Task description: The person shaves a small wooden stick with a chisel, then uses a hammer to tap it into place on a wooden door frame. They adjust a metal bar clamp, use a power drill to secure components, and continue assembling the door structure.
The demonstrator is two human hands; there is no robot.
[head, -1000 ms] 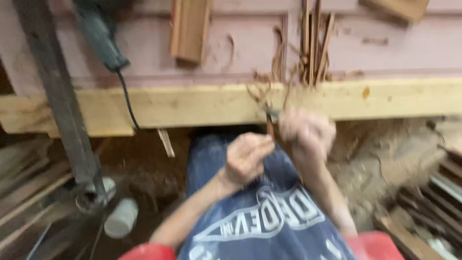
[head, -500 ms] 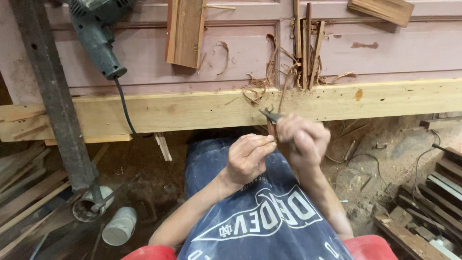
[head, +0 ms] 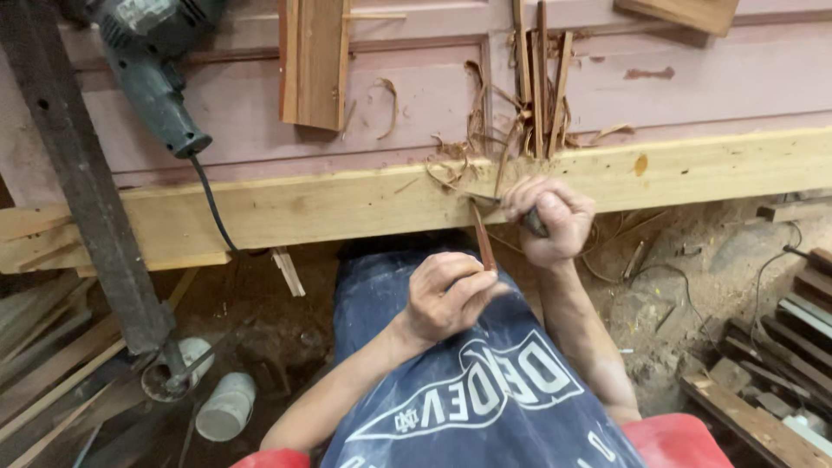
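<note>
The left hand is closed in a pinch on a thin reddish wood sliver, which stands nearly upright from the fingertips, its top reaching toward the right hand. The right hand, just up and to the right of the left, is clenched around a dark-handled knife; the handle shows under the fingers and the narrow blade pokes out to the left, its tip close to the sliver's upper end. Whether blade and sliver touch cannot be told.

Right behind the right hand runs a long pale beam, crossing the view from left to right. Curled reddish shavings lie on the beam's top edge just above the knife. Beyond them, on a pinkish board, several thin sticks lie side by side, and farther left of these sits a flat brown block.

Well to the upper left of the hands a green power drill rests on the board, its black cord drooping over the beam. Far left, a dark metal post slants down. Below it, near the floor, stands a white pipe piece. Under both hands lie the person's lap in blue jeans and a dark printed shirt. To the right, sawdust covers the ground, with stacked wood strips at the far right edge.
</note>
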